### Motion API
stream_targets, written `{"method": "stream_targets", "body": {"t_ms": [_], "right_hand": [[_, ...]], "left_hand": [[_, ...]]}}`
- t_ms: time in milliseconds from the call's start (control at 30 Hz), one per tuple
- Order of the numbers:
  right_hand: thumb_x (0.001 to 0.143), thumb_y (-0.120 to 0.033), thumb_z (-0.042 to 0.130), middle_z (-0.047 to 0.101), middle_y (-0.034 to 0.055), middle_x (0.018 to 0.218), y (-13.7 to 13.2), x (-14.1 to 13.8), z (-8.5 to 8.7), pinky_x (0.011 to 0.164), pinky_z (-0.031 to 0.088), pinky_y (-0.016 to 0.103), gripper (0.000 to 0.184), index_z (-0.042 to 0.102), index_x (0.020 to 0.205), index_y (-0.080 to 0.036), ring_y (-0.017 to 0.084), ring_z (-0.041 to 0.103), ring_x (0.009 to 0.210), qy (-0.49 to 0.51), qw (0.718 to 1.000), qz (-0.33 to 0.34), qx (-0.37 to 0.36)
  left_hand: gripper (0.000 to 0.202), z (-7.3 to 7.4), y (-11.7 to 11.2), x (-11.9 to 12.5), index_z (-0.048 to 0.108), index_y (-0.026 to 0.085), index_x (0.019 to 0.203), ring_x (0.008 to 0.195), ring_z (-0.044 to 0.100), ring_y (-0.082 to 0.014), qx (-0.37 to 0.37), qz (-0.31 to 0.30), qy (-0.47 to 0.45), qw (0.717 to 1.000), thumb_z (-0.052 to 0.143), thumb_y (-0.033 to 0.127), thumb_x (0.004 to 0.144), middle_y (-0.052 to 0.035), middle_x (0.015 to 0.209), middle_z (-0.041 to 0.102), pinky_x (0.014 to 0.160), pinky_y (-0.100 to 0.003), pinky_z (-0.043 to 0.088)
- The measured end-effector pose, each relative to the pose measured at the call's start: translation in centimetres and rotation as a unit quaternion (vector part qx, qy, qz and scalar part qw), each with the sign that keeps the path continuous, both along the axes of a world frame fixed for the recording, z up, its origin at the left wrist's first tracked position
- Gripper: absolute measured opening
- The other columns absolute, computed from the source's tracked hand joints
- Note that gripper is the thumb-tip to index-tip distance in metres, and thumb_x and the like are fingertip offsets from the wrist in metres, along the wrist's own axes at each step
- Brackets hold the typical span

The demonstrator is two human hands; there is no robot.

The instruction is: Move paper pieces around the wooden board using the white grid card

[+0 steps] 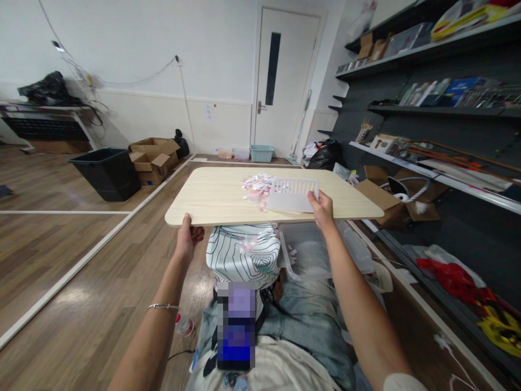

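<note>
A pale wood-grain board with rounded corners lies level in front of me. My left hand is closed on its near left edge, thumb on top and fingers curled below. My right hand is closed on the right end of a translucent white plastic panel with a row of slots along its far side. That panel rests on the board, beside and partly over a pile of white and pinkish paper scraps. Below the board are a white cloth with black wavy lines and a clear plastic bin.
A black trash bin and open cardboard boxes stand on the left floor. Loaded shelves line the right side. At the back, a teal basket sits near the door. A bottle is by my left forearm.
</note>
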State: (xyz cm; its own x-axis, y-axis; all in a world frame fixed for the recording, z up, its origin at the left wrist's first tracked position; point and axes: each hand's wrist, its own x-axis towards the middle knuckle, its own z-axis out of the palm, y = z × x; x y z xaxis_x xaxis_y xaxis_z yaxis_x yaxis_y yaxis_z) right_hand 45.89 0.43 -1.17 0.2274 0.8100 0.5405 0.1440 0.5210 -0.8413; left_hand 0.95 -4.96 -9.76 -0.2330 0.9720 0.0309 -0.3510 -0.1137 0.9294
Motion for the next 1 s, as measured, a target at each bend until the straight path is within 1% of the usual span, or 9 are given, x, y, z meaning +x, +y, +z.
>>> {"method": "stream_targets", "body": {"t_ms": [133,300,433,533,700,800,900,1000], "right_hand": [[0.08,-0.08,0.087,0.078,0.0025,0.087,-0.6,0.5,0.1,0.083,0.062,0.036,0.058,0.077,0.098,-0.025,0.026,0.074,0.089,0.003,1.0,-0.001,-0.001],[0.075,-0.084,0.09,0.08,0.0025,0.087,-0.9,0.4,0.1,0.086,0.064,0.038,0.064,0.076,0.099,-0.026,0.027,0.077,0.09,0.021,1.0,0.006,-0.001],[0.075,-0.086,0.089,0.078,0.0024,0.085,-1.0,-0.1,0.3,0.082,0.064,0.037,0.064,0.076,0.095,-0.026,0.027,0.076,0.089,0.01,1.0,0.011,-0.007],[0.076,-0.084,0.089,0.077,0.0022,0.084,-1.1,-0.1,0.4,0.081,0.063,0.037,0.063,0.076,0.096,-0.026,0.027,0.075,0.088,0.006,1.0,0.016,-0.01],[0.071,-0.081,0.093,0.075,0.0001,0.08,-1.4,0.5,0.4,0.079,0.061,0.035,0.062,0.076,0.093,-0.026,0.023,0.071,0.081,0.03,0.999,0.008,-0.014],[0.07,-0.081,0.094,0.075,0.0001,0.081,-1.4,0.7,0.4,0.08,0.061,0.034,0.062,0.075,0.091,-0.026,0.022,0.07,0.081,0.039,0.999,-0.001,-0.011],[0.073,-0.081,0.091,0.075,0.0013,0.084,-1.6,0.7,0.5,0.08,0.061,0.035,0.061,0.075,0.093,-0.026,0.023,0.071,0.083,0.032,0.999,-0.012,-0.011],[0.078,-0.08,0.088,0.075,0.0019,0.085,-1.8,0.4,0.6,0.082,0.061,0.036,0.058,0.075,0.098,-0.027,0.025,0.072,0.087,0.017,1.0,-0.003,-0.013]], "left_hand": [[0.077,0.3,-0.1,0.2,0.03,0.029,0.061,0.046,0.035,-0.0114,-0.004,0.004,-0.003,1.0,0.073,0.088,0.087,0.0061,0.052,0.03,0.044,-0.026,0.03],[0.08,1.1,-0.7,1.2,0.031,0.027,0.059,0.046,0.03,-0.0092,0.008,0.032,-0.011,0.999,0.075,0.089,0.084,0.0067,0.052,0.027,0.044,-0.024,0.023],[0.082,1.6,-1.1,1.7,0.031,0.027,0.057,0.046,0.027,-0.0086,0.008,0.038,-0.011,0.999,0.077,0.09,0.08,0.0069,0.052,0.025,0.045,-0.023,0.023],[0.082,1.9,-1.2,1.7,0.031,0.027,0.057,0.046,0.027,-0.0088,0.007,0.038,-0.008,0.999,0.078,0.09,0.079,0.0073,0.052,0.025,0.045,-0.024,0.023],[0.083,1.8,-1.2,1.6,0.029,0.027,0.058,0.045,0.026,-0.009,0.011,0.037,-0.007,0.999,0.077,0.091,0.079,0.0077,0.052,0.023,0.044,-0.025,0.021],[0.082,1.6,-1.0,1.5,0.027,0.028,0.059,0.044,0.027,-0.0093,0.01,0.037,-0.006,0.999,0.076,0.09,0.081,0.0075,0.051,0.024,0.043,-0.026,0.021],[0.08,1.5,-1.0,1.5,0.026,0.029,0.062,0.044,0.029,-0.0105,0.01,0.043,-0.003,0.999,0.074,0.089,0.084,0.0072,0.05,0.026,0.043,-0.027,0.023],[0.079,1.6,-1.1,1.7,0.026,0.03,0.063,0.044,0.028,-0.0109,0.017,0.048,0.002,0.999,0.072,0.088,0.086,0.0077,0.05,0.025,0.043,-0.028,0.025]]}}
